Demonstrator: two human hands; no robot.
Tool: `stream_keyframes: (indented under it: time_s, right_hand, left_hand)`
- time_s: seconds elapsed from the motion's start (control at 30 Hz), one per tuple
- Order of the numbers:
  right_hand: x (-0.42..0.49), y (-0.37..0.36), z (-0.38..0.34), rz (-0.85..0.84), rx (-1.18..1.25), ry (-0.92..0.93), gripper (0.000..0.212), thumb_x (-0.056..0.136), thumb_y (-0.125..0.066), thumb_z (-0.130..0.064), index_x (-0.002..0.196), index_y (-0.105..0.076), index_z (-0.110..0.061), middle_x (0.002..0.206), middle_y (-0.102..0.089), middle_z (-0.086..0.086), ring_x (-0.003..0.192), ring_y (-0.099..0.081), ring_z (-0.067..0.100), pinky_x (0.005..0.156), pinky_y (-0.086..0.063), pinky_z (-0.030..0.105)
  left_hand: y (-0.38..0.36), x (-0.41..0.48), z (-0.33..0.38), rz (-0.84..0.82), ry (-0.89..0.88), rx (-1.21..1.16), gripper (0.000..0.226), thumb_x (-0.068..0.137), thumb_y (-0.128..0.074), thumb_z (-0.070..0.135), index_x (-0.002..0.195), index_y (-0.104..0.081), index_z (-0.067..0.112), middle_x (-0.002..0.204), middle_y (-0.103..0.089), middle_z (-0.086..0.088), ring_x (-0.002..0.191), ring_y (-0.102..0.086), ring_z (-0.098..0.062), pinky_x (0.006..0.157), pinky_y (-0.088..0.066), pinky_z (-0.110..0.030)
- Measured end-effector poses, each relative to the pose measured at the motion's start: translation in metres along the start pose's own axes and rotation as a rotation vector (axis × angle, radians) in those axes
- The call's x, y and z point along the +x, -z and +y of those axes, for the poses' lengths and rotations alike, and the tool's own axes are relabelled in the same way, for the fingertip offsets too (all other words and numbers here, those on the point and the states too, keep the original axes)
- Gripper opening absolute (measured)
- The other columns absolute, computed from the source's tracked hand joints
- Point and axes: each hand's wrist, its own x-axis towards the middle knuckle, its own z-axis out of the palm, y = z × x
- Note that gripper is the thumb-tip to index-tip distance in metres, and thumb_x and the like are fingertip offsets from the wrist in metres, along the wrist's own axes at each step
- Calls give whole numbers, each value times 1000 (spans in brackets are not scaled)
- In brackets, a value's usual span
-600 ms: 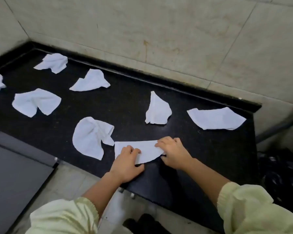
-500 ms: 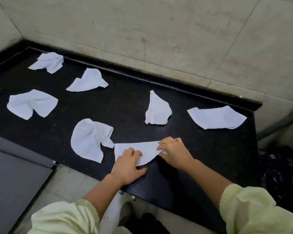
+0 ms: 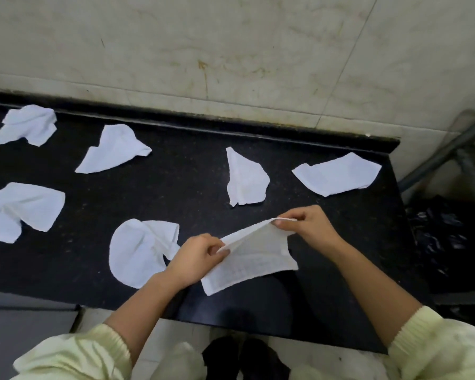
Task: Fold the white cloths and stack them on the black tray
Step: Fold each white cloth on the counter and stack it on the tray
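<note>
A white cloth (image 3: 254, 259) is lifted off the black counter (image 3: 192, 187) near its front edge, folded over and hanging slack. My left hand (image 3: 196, 260) pinches its left edge. My right hand (image 3: 306, 227) pinches its upper right corner, raised a little higher. Several other white cloths lie crumpled on the counter: one (image 3: 141, 249) just left of my left hand, one (image 3: 246, 179) behind the held cloth, one (image 3: 337, 174) at the back right. No black tray is in view.
More crumpled white cloths lie to the left (image 3: 19, 209), at the back left (image 3: 28, 124) and back middle (image 3: 113, 149). A tiled wall (image 3: 231, 50) rises behind the counter. A black plastic bag (image 3: 439, 237) and a metal pipe (image 3: 444, 154) sit right of the counter's end.
Both hands pressed the folded cloth flat on the counter before. Now they pinch its edge and corner and have lifted it off the surface. The camera has shifted right.
</note>
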Motion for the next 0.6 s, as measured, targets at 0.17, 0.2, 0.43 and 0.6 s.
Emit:
stream_keyframes:
  time_s: [0.17, 0.2, 0.43, 0.6]
  right_hand:
    - [-2, 14, -9, 113, 291, -96, 12, 79, -75, -13, 86, -76, -4, 85, -74, 8, 78, -69, 16, 71, -51, 27]
    - [-1, 18, -12, 129, 324, -108, 15, 79, -75, -14, 88, -75, -1, 87, -74, 10, 81, -68, 19, 73, -51, 29]
    - [-3, 53, -41, 53, 570, -20, 22, 76, -71, -14, 90, -69, 2, 91, -68, 14, 87, -66, 23, 81, -51, 31]
    - [-15, 70, -33, -122, 535, -28, 26, 67, -80, -24, 76, -67, -3, 84, -65, 13, 80, -63, 19, 72, -51, 26]
  left_hand:
    - [36, 11, 19, 169, 38, -334, 22, 86, -67, 40, 70, -67, 26, 71, -66, 8, 63, -58, -5, 62, -44, -23]
    - [41, 14, 27, 184, 33, -385, 23, 86, -68, 40, 71, -68, 22, 73, -68, 5, 63, -60, -9, 61, -46, -26]
    - [81, 21, 76, 226, -66, -691, 20, 82, -74, 28, 72, -66, 11, 69, -69, 6, 68, -65, -5, 60, -49, -16]
    - [86, 11, 77, 120, -58, -810, 27, 75, -75, 28, 85, -71, 3, 74, -72, 0, 68, -67, -11, 61, -52, -20]
